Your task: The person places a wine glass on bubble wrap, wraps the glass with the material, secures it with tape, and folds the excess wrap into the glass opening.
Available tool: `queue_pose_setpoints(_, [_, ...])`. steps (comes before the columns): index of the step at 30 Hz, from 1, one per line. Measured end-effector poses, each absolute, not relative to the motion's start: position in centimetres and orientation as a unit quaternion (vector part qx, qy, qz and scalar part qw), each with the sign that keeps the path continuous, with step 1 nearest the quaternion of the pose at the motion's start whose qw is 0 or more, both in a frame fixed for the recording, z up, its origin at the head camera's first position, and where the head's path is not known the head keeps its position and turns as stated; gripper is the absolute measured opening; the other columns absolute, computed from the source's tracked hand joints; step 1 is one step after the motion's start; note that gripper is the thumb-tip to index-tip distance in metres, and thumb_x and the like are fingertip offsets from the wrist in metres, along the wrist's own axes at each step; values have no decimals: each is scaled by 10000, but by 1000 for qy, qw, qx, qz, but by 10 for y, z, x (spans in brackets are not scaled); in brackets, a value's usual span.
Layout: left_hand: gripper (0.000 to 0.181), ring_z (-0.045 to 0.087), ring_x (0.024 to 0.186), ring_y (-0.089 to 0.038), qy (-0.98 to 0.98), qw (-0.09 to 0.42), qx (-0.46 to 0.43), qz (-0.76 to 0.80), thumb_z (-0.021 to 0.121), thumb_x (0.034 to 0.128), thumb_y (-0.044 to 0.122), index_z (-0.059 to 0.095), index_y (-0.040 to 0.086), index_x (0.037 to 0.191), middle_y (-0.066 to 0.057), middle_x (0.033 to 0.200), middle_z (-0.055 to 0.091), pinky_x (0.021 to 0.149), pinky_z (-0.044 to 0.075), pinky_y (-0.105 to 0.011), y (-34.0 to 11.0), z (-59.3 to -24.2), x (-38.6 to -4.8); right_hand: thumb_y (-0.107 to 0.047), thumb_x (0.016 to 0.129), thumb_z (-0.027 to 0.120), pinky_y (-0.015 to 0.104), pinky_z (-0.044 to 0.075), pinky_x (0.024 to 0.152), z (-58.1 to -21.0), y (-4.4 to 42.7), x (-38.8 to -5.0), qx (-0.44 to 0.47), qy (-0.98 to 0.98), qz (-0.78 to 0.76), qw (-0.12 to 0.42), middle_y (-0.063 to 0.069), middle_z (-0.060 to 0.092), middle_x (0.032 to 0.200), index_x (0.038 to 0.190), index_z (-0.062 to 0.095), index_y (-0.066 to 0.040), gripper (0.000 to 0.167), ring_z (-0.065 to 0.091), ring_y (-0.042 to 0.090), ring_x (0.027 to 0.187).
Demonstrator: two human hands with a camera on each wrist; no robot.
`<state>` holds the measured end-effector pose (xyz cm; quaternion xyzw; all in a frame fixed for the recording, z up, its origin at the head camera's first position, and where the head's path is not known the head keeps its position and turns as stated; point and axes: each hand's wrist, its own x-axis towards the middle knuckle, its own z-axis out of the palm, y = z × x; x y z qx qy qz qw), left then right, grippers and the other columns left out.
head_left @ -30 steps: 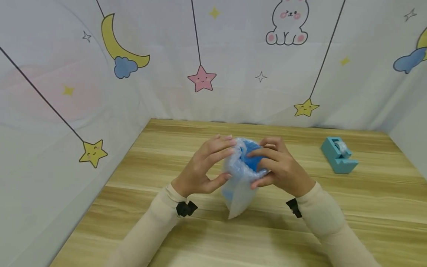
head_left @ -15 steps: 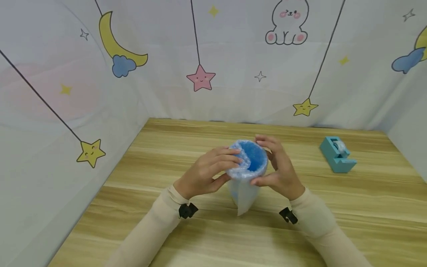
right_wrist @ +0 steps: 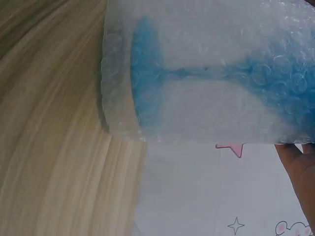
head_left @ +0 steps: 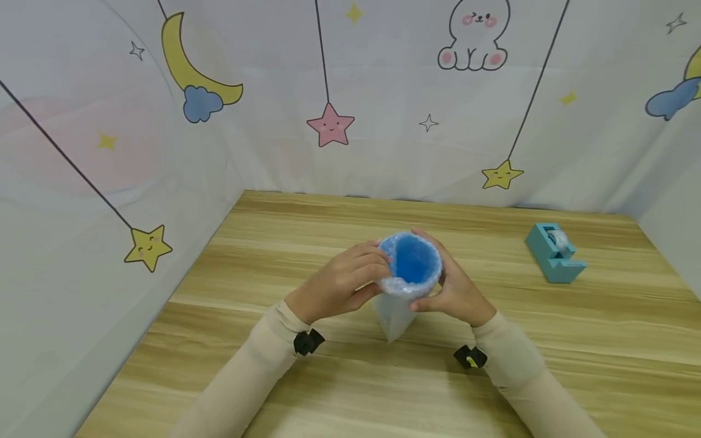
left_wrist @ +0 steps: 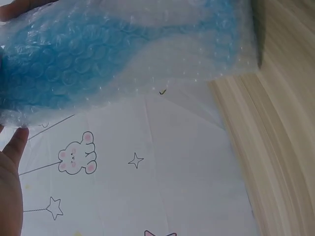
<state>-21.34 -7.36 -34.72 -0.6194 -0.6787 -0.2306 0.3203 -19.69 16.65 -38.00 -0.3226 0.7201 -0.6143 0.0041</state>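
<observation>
A blue stemmed goblet [head_left: 413,263] stands upright on the table, wrapped in clear bubble wrap [head_left: 398,311]. Through the wrap, the right wrist view shows its round foot, thin stem and widening bowl. My left hand [head_left: 348,282] holds the wrap's upper edge on the left, fingertips curled over the rim and thumb outside. On the other side, my right hand [head_left: 457,291] grips the wrapped bowl just below the rim, with the thumb at the front and fingers partly hidden behind. The mouth of the goblet faces up between both hands.
A teal tape dispenser [head_left: 552,255] with a roll of clear tape sits at the right on the wood-grain table [head_left: 263,243]. White printed cloth [head_left: 394,146] hangs along the back and sides.
My right fingers have come out of the goblet's mouth and now wrap round its outside. The left fingers have curled over the rim, and the wrap's folded-in edge now lies flatter against the inside.
</observation>
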Motion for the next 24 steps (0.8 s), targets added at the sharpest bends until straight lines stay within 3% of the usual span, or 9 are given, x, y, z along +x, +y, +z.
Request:
queue_pose_setpoints(3, [143, 574, 1067, -223, -695, 310, -617, -202, 656, 923, 181, 634, 51, 980, -63, 1002, 662, 1046, 435, -415, -74, -348, -215, -200, 714, 864, 322, 458, 975, -379, 167, -198, -323, 732, -599, 4, 172, 354, 1457, 1518, 220, -103, 1036, 433, 141, 1248])
queue_pose_setpoints(7, [214, 547, 1095, -236, -714, 297, -609, -174, 596, 955, 266, 649, 61, 980, -54, 1001, 660, 1062, 401, -473, -76, -349, -215, -103, 703, 860, 463, 436, 964, -377, 165, -197, -332, 743, -582, -18, 105, 386, 1445, 1493, 257, -62, 994, 428, 152, 1251])
queue_pose_setpoints(11, [251, 555, 1112, -241, -710, 301, -607, -191, 628, 919, 272, 631, 49, 1034, -70, 1051, 656, 1067, 398, -470, -76, -347, -213, -100, 700, 861, 356, 455, 964, -377, 165, -196, -326, 745, -581, -27, 37, 403, 1432, 1480, 255, -12, 991, 444, 117, 1237])
queue_pose_setpoints(15, [372, 599, 1093, -254, -665, 360, -618, -213, 716, 827, 247, 597, 31, 1105, -109, 1101, 654, 1041, 430, -459, -78, -346, -210, -120, 709, 858, 238, 465, 941, -378, 165, -196, -324, 738, -591, -27, 19, 405, 1422, 1483, 249, -13, 990, 458, 109, 1226])
queue_pose_setpoints(19, [475, 635, 1061, -240, -637, 405, -628, -191, 778, 752, 236, 606, 30, 1143, -105, 1092, 684, 1001, 465, -457, -77, -346, -209, -137, 714, 858, 234, 478, 931, -378, 166, -196, -324, 735, -594, -33, 43, 403, 1421, 1487, 250, -23, 990, 462, 110, 1224])
queue_pose_setpoints(24, [508, 650, 1048, -213, -659, 381, -625, -174, 822, 726, 287, 640, 43, 1132, -75, 1053, 716, 1001, 472, -436, -75, -347, -209, -89, 697, 859, 246, 479, 924, -376, 166, -195, -323, 744, -583, -42, 123, 391, 1439, 1487, 263, -47, 991, 460, 113, 1224])
